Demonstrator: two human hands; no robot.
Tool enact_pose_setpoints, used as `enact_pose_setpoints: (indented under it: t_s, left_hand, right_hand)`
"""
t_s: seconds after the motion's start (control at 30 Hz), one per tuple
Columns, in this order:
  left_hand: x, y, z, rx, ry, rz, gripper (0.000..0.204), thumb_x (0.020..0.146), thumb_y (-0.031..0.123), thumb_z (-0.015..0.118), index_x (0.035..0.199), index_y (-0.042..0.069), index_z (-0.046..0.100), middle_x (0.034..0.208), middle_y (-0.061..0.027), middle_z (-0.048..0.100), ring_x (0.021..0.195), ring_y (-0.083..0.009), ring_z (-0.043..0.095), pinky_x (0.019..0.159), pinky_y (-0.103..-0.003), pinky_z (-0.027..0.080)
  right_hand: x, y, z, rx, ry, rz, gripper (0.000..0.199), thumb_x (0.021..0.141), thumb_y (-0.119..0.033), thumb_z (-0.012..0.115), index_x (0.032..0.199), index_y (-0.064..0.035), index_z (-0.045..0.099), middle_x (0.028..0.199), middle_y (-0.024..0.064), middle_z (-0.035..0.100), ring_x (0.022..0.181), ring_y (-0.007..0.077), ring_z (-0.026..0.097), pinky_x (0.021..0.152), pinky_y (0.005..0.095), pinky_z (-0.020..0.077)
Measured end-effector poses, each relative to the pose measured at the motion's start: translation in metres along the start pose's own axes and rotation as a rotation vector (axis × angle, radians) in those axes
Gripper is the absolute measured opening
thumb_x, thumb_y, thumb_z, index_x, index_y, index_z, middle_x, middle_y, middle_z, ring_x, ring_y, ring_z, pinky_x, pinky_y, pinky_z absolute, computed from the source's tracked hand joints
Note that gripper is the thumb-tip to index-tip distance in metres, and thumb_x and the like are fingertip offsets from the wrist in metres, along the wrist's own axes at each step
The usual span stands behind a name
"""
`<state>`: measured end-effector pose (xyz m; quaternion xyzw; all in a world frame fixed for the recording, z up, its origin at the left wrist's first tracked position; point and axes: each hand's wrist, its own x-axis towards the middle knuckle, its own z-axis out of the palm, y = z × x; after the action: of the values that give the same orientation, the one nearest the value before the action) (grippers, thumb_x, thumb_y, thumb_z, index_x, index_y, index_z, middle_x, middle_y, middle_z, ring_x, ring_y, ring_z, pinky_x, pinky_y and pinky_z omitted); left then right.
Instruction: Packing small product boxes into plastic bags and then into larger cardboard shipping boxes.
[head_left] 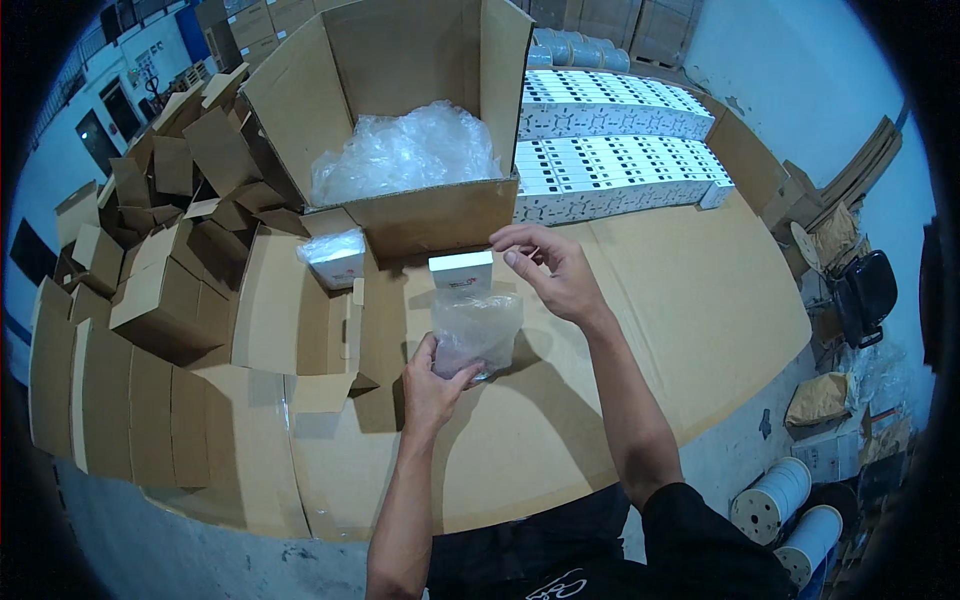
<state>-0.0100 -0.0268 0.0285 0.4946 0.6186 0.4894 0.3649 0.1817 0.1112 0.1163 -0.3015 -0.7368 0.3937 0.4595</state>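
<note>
My left hand (pixel 432 388) grips the lower left side of a clear bubble-wrap bag (pixel 476 325) above the cardboard-covered table. A small white box (pixel 461 270) sits upright in the bag, its top sticking out of the mouth. To the upper right of it, my right hand (pixel 556 275) hovers with bent fingers, thumb and forefinger apart, nothing visible between them. An open brown carton (pixel 330 335) lies to the left. Inside it, at the far end, is another white box (pixel 338 262) wrapped in clear plastic.
Behind stands a large carton (pixel 420 218) holding crumpled bubble-wrap bags (pixel 408 155). Rows of white boxes (pixel 620 190) are stacked at the back right. Many empty brown cartons (pixel 165 300) pile up on the left. Cable spools (pixel 772 497) stand on the floor at right.
</note>
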Motion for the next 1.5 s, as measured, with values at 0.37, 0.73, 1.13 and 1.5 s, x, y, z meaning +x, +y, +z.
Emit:
enact_pose_setpoints:
  t_s: [0.37, 0.73, 1.13, 1.5]
  left_hand:
    - [0.000, 0.008, 0.000, 0.172, 0.069, 0.074, 0.049, 0.077, 0.008, 0.087, 0.120, 0.003, 0.063, 0.106, -0.0190, 0.074, 0.099, -0.0298, 0.074, 0.085, -0.039, 0.057]
    - [0.001, 0.005, 0.000, -0.038, 0.073, 0.019, 0.049, 0.079, 0.005, 0.085, 0.122, 0.002, 0.062, 0.105, -0.0135, 0.074, 0.095, -0.0206, 0.072, 0.083, -0.036, 0.057]
    - [0.008, 0.009, 0.000, -0.008, 0.083, 0.059, 0.053, 0.074, 0.014, 0.091, 0.117, -0.001, 0.063, 0.105, -0.0144, 0.075, 0.098, -0.0212, 0.072, 0.086, -0.036, 0.058]
    - [0.015, 0.002, -0.008, -0.186, -0.027, -0.020, 0.053, 0.075, 0.009, 0.090, 0.120, 0.002, 0.063, 0.108, -0.0106, 0.072, 0.101, -0.0189, 0.070, 0.086, -0.034, 0.058]
  right_hand:
    - [0.009, -0.069, 0.059, -0.871, -0.598, -0.033, 0.024, 0.082, -0.025, 0.071, 0.076, -0.0023, 0.076, 0.076, 0.0169, 0.072, 0.076, 0.0378, 0.069, 0.085, 0.0485, 0.0492]
    - [0.009, -0.046, 0.018, -0.599, -0.569, -0.187, 0.049, 0.086, -0.049, 0.075, 0.113, -0.0086, 0.074, 0.092, 0.0128, 0.075, 0.074, 0.0266, 0.069, 0.086, 0.0403, 0.0527]
    - [0.002, 0.057, 0.008, 0.052, 0.086, 0.111, 0.042, 0.092, -0.008, 0.068, 0.133, -0.0064, 0.064, 0.120, 0.0055, 0.071, 0.094, 0.0115, 0.063, 0.076, 0.0247, 0.0506]
    - [-0.018, 0.070, 0.040, 0.134, 0.047, 0.147, 0.049, 0.091, 0.004, 0.069, 0.137, -0.0098, 0.063, 0.108, 0.0041, 0.067, 0.093, 0.0090, 0.061, 0.079, 0.0244, 0.0542]
